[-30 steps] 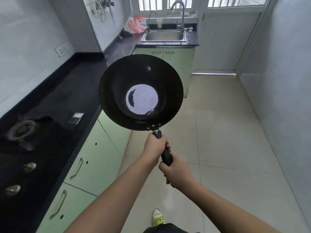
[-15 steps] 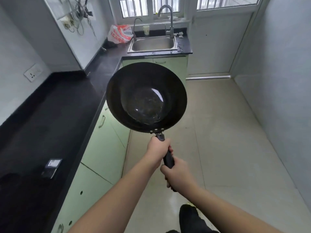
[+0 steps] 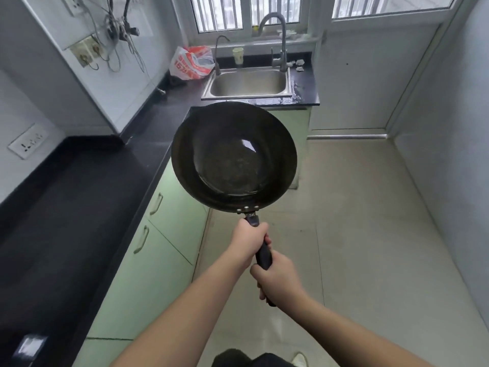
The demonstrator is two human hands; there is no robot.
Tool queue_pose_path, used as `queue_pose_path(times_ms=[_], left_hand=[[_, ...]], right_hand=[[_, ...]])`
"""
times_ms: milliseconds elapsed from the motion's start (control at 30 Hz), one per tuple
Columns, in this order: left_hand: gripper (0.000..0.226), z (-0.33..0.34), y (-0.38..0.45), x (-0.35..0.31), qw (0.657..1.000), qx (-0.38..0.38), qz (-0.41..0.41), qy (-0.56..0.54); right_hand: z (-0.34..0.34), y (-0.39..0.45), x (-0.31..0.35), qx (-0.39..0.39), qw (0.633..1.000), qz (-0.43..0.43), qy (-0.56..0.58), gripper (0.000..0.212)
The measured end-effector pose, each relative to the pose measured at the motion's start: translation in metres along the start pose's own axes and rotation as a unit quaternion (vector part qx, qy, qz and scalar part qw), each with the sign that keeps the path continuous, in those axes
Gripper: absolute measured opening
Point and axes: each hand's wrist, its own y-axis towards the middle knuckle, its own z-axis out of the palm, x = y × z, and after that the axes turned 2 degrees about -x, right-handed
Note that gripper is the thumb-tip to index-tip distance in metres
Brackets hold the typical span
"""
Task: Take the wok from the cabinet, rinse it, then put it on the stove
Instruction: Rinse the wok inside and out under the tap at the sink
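Wok held out in two hands, short of the sink

Fingers of both hands are curled tight round the one black handle (image 3: pixel 263 256) of the wok (image 3: pixel 234 157). The left hand (image 3: pixel 248 243) grips the handle closer to the pan, just behind the three rivets at the rim. The right hand (image 3: pixel 277 278) is closed round the end of the handle, touching the left hand. Neither hand holds anything else.

The wok is in the air, above the floor (image 3: pixel 357 221) and in front of the green cabinets (image 3: pixel 158 260), with its open side tilted up toward the camera. Its dark inside is bare apart from a bright reflection near the upper right. Its far rim overlaps the edge of the black table (image 3: pixel 79 207) in the picture, and the pan touches nothing but the hands.

Beyond the wok, one steel sink (image 3: pixel 209 91) is set into the far end of the table, under the window (image 3: pixel 264 11). Two taps stand at it: a tall one (image 3: pixel 280 35) on the right and a thin one (image 3: pixel 218 55) on the left. One cup (image 3: pixel 238 56) stands between them, and one red and white plastic bag (image 3: pixel 191 62) lies to the left of the sink. Three cabinet door handles show on the green fronts. One small dark device (image 3: pixel 29 345) lies on the table at the lower left.
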Motion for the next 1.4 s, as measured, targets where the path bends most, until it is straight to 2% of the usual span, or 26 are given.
queue_pose_path(times_ms=[233,600,800,1000,1233,1400], left_hand=[[0.013,-0.032,0.100,-0.037,0.996,-0.043,-0.026,-0.072],[0.021,-0.083,0.272,-0.110,0.995,-0.019,-0.047,-0.090],[0.012,-0.055,0.337,-0.156,0.996,0.028,-0.041,-0.071],[0.017,-0.005,0.414,-0.202,0.997,0.064,-0.033,-0.020],[0.019,0.041,0.481,-0.269,0.998,0.043,-0.048,-0.013],[0.019,0.046,0.517,-0.299,0.999,0.004,-0.044,-0.020]], right_hand=[[0.014,0.106,0.046,0.037,0.997,-0.018,-0.072,0.004],[0.058,0.268,0.135,0.015,0.997,0.005,-0.081,0.002],[0.030,0.334,0.159,-0.023,0.998,0.029,-0.049,0.004],[-0.016,0.418,0.170,-0.046,0.998,0.045,-0.009,0.004],[-0.075,0.505,0.199,-0.029,0.998,0.046,0.025,0.007],[-0.087,0.552,0.220,-0.005,0.999,0.036,0.011,0.007]])
